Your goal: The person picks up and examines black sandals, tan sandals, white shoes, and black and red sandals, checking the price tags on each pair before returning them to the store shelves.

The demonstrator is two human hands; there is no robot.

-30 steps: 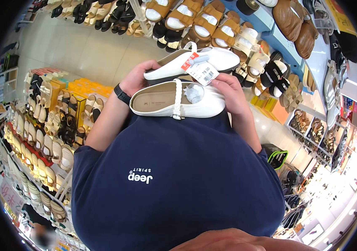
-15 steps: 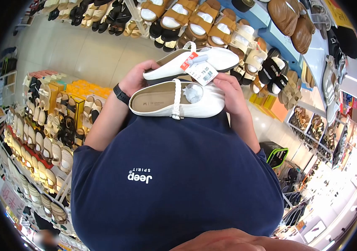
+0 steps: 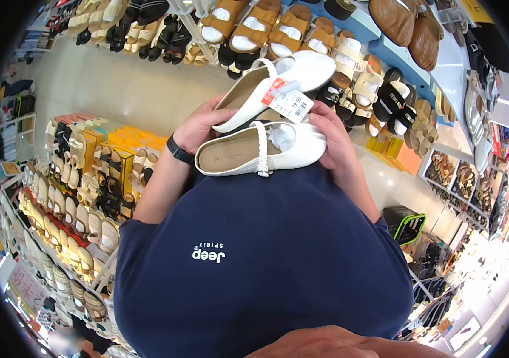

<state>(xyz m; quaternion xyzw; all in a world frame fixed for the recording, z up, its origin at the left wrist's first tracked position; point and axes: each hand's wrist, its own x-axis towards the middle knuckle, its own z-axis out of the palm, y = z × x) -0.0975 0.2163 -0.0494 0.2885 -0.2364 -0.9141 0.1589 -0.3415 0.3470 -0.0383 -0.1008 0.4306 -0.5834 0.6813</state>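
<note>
Two white slip-on shoes are held side by side in front of my chest. The nearer shoe (image 3: 302, 146) has a braided strap and clear stuffing in its toe; the farther shoe (image 3: 311, 68) is tilted, toe up and to the right. My left hand (image 3: 202, 124), with a black watch on its wrist, grips the farther shoe at the heel, thumb over the rim. My right hand (image 3: 333, 134) is closed at the nearer shoe's toe and the edge of the white price tag (image 3: 293, 105), which reads 79.00. A red label hangs beside the tag.
Tan sandals (image 3: 287, 30) line a shelf ahead, with black slides (image 3: 392, 98) to their right. Racks of light shoes (image 3: 69, 209) stand at the left near yellow boxes (image 3: 138, 139). A black and green basket (image 3: 406, 225) is at the right.
The farther shoe has tilted, its toe rising and its heel dropping, and my left thumb now lies over its rim. The tag has turned slightly. The whole view has shifted a little.
</note>
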